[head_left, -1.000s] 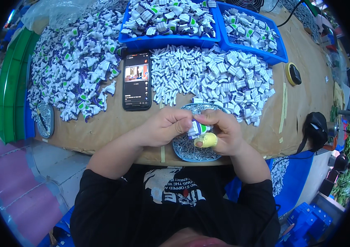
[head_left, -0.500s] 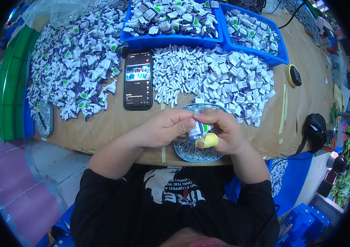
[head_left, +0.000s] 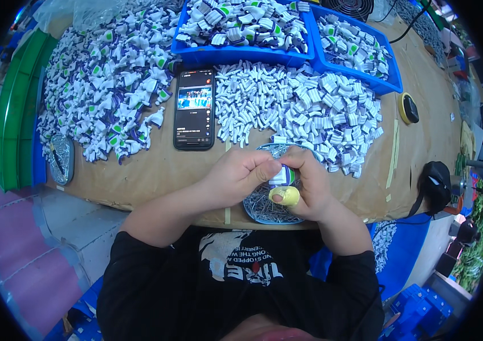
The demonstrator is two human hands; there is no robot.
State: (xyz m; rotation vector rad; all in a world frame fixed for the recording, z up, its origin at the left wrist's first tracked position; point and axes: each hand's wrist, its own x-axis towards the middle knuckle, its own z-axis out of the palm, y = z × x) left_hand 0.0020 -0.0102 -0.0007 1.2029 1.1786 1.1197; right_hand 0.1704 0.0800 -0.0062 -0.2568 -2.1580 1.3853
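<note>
Over a shallow blue-rimmed tray (head_left: pixel 248 213) of thin metal pins (head_left: pixel 259 203), my left hand (head_left: pixel 244 176) and my right hand (head_left: pixel 311 184) meet. Both pinch a small white, purple and green plastic toy part (head_left: pixel 281 177) between them. Yellow tape (head_left: pixel 289 195) wraps a digit of my right hand. My fingers hide the top of the part, so I cannot see whether a pin is in it. Beyond my hands lie heaps of small white curved tube pieces (head_left: pixel 244 96) and white ribbed pieces (head_left: pixel 338 116).
A phone (head_left: pixel 194 111) lies beyond my left hand. Farther left spreads a heap of white, purple and green parts (head_left: pixel 105 85). Blue bins (head_left: pixel 247 55) of parts stand at the back. Yellow tape roll (head_left: pixel 408 108) and black cap-like item (head_left: pixel 435 184) sit right; small tray (head_left: pixel 62 162) left.
The toy part has turned a little between my fingers, and my fingertips have closed in over its top. The whole view has shifted slightly.
</note>
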